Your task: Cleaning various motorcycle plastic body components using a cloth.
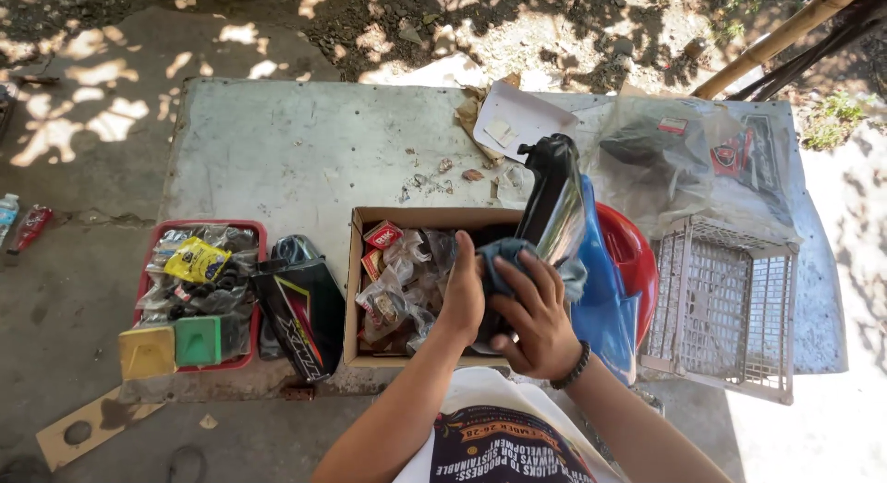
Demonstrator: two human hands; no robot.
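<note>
Head view, looking down at an outdoor desk [277, 141] of pale, stained sheet. Landmark: the open cardboard box [356, 289] at the near middle of the desk, stuffed with small bagged parts and little red cartons.

Hands: both are over the right half of the box, close together. The left hand [462, 294] is closed around the lower end of a glossy black moulded panel [554, 201]. The right hand [540, 321], with a dark bead bracelet on its wrist, presses a grey-blue cloth [504, 254] against the same panel, fingers curled over the cloth.

Panel: it stands tilted up from the box's right edge, top end pointing away from the person. It looks a thin, stiff, light plastic shell with a slick, shiny face, likely slippery and easy to scratch. Best held by the edges or the lower end, as the left hand does, with cloth between fingers and gloss.

Right of the box: a blue plastic sheet [605, 298], a red bowl [637, 257], then a pale wire-grid basket [725, 303]. Beyond these, clear bags with dark parts [684, 160].

Left of the box: a black trim piece with striped graphics [305, 312], then a red tray [245, 229] of packets, with a yellow and a green block in front.

Beyond the box: torn card and paper scraps [517, 118].
</note>
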